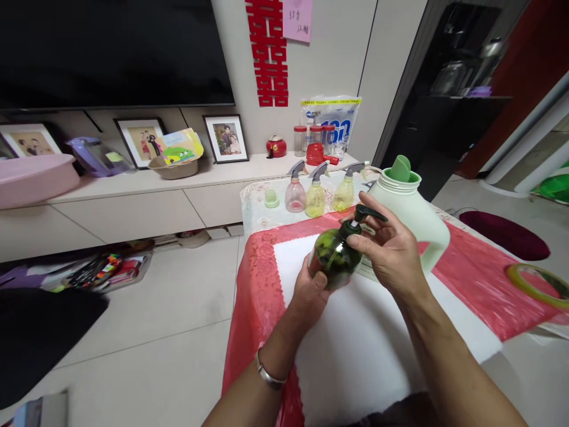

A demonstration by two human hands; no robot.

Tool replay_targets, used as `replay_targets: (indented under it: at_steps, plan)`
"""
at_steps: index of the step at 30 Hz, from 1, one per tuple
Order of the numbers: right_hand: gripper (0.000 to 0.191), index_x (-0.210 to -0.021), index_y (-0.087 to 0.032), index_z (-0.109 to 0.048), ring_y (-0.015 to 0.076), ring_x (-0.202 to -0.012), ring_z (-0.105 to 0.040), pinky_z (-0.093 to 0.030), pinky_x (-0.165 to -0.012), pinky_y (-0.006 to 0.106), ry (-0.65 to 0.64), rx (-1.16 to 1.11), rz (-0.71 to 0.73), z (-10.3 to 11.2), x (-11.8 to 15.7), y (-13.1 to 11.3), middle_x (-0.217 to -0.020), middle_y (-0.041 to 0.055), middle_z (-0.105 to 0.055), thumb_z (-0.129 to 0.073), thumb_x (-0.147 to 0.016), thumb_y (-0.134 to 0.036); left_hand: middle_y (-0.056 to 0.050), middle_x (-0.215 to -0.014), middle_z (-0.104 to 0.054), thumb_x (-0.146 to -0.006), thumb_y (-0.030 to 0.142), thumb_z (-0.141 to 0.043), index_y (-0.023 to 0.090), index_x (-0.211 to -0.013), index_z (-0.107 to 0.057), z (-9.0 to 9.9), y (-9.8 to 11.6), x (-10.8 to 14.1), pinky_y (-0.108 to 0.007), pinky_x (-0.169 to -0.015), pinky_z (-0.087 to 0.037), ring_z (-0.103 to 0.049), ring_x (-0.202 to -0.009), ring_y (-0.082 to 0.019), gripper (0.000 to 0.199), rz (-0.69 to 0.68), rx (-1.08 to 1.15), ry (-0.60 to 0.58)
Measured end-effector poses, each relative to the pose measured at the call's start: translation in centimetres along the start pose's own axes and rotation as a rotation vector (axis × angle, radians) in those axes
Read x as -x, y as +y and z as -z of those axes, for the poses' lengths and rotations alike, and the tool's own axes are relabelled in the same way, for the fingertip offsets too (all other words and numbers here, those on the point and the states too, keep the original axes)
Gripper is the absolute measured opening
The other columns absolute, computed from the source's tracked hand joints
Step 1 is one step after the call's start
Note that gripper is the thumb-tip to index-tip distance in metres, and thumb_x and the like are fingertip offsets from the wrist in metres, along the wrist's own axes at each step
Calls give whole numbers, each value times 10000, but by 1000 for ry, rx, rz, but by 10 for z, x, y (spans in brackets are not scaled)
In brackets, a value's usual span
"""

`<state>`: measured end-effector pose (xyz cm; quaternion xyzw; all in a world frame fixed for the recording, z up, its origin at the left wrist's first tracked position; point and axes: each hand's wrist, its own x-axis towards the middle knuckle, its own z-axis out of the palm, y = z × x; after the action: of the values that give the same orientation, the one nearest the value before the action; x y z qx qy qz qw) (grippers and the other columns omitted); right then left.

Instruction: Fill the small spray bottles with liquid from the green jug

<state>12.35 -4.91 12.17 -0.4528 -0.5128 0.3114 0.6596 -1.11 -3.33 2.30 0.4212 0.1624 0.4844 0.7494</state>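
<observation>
A dark green see-through pump bottle (334,258) is held tilted above the white cloth (355,344) on the table. My left hand (311,292) wraps round its body from below, thumb on the near side. At the neck, my right hand (391,246) grips the black pump head (362,216) with thumb and fingers, its spout pointing right. Right behind that hand stands a large pale green jug (427,219) with a handle; a green scoop (400,169) sticks out of its wide mouth. The jug's lower part is partly hidden by my right hand.
Several spray bottles (315,198) and a light green cap (271,198) stand at the table's far end. Red plastic sheeting (262,284) covers the table under the cloth. A roll of yellow tape (533,286) lies at the right. Beyond is a low cabinet (133,204) with framed photos.
</observation>
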Motion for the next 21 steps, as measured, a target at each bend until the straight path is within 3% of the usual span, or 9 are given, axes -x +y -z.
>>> replay_targets:
  at_steps: [4, 12, 15, 19, 21]
  plan:
    - [808, -1428, -235, -506, 233, -1133, -610, -555, -1015, 418, -14, 25, 23, 0, 1, -6, -1237, 89, -605, -839, -703, -369, -150, -1560, -451, -677, 711, -761, 300, -1451, -422, 0, 10, 5, -527, -950, -573, -530, -1344, -405, 940, 25, -23, -34]
    - [775, -1396, -212, -544, 230, -1159, -604, -530, -1045, 392, 49, 56, 4, -8, 4, -9, -1265, 86, -598, -835, -691, -347, -148, -1537, -478, -691, 621, -804, 298, -1441, -428, 6, 6, 8, -517, -949, -573, -570, -1305, -389, 899, 79, 96, -64]
    - [846, -1471, -236, -468, 248, -1223, -571, -518, -1055, 402, -78, 61, -47, -6, 11, -9, -1376, 91, -534, -824, -717, -377, -152, -1455, -567, -692, 675, -771, 280, -1402, -500, 10, 2, 10, -509, -906, -589, -626, -1228, -384, 856, 121, 90, -81]
    - [1102, -1590, -307, -250, 238, -1400, -419, -429, -1157, 371, -279, 98, -132, 5, 31, -11, -1501, 52, -415, -869, -677, -307, -154, -1267, -700, -703, 822, -630, 240, -1250, -651, 21, -5, 15, -483, -836, -606, -692, -1109, -370, 800, 199, 132, -83]
    - [1226, -1617, -334, -128, 219, -1447, -354, -382, -1193, 354, -339, 141, -138, 9, 43, -12, -1541, 35, -359, -886, -655, -270, -147, -1211, -730, -711, 841, -590, 235, -1212, -692, 27, -8, 16, -490, -873, -598, -692, -1115, -369, 792, 214, 192, -99]
